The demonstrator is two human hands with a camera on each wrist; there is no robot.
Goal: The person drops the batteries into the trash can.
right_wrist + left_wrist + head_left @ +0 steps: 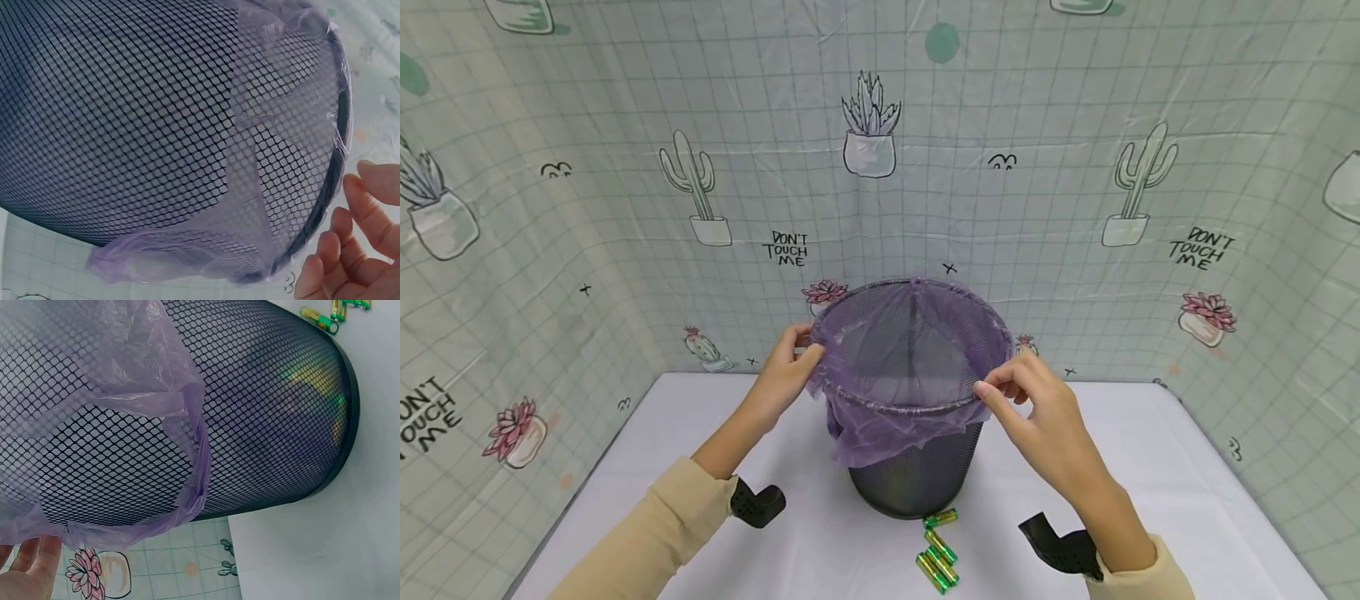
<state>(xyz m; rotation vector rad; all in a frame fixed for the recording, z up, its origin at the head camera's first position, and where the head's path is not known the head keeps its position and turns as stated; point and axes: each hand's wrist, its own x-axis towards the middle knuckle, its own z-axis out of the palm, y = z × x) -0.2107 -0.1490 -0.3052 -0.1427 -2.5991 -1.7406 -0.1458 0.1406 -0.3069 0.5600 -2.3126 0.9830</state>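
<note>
A black mesh wastebasket [917, 479] stands upright on the table, lined with a thin purple trash bag [880, 433] folded down over its rim. My left hand [790, 367] pinches the bag at the rim's left side, thumb on top and fingers outside. In the left wrist view, fingers [44, 562] show at the bag's loose edge. At the right front of the rim is my right hand [1045, 412], its thumb and index fingertips meeting on the bag's edge. The right wrist view has those fingertips right beside the bag-covered rim [344, 112], the other fingers curled.
Several green and gold batteries [936, 554] lie on the white table [820, 550] just in front of the wastebasket. Behind and at the sides hangs a cloth [955, 225] printed with cacti. Green and yellow patches show through the mesh near the wastebasket's base.
</note>
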